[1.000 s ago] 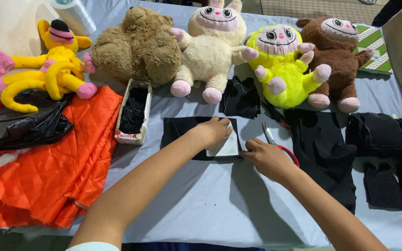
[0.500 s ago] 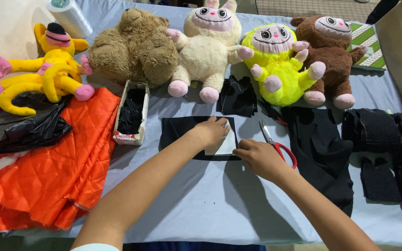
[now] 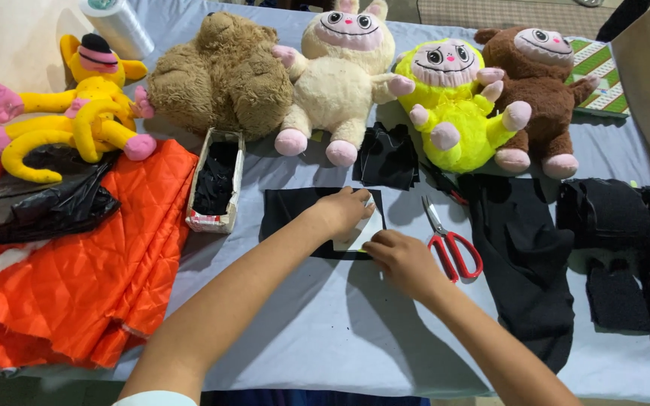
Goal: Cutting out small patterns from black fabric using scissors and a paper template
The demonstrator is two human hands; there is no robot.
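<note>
We look down on a table covered with a pale blue cloth (image 3: 280, 331). At the centre lies a flat rectangle of black fabric (image 3: 291, 210), and on its right end rests a small pale card template (image 3: 356, 234). Our left hand (image 3: 344, 210) lies palm down on the template and presses it onto the fabric, fingers curled loosely, gripping nothing. Our right hand (image 3: 400, 259), at five o'clock from the left, touches the template's lower right edge; its fingers are tucked under, so we cannot tell whether it pinches anything.

The fabric looks thin, soft and light; we judge it would slide and wrinkle easily, so it is best held flat under a palm or lifted by a corner. The card seems stiffer and would be taken by an edge.

At three o'clock from the hands lie red-handled scissors (image 3: 451, 242), just beside them. At twelve o'clock sits a row of plush toys: brown, cream (image 3: 340, 68), yellow-green and dark brown. At nine o'clock stands a narrow cardboard box of black scraps (image 3: 216, 184), and beyond it quilted orange fabric (image 3: 77, 278).

Most of the template is hidden under the hands. The dark cloth piles (image 3: 618, 248) at three o'clock blend together and run off the edge.
</note>
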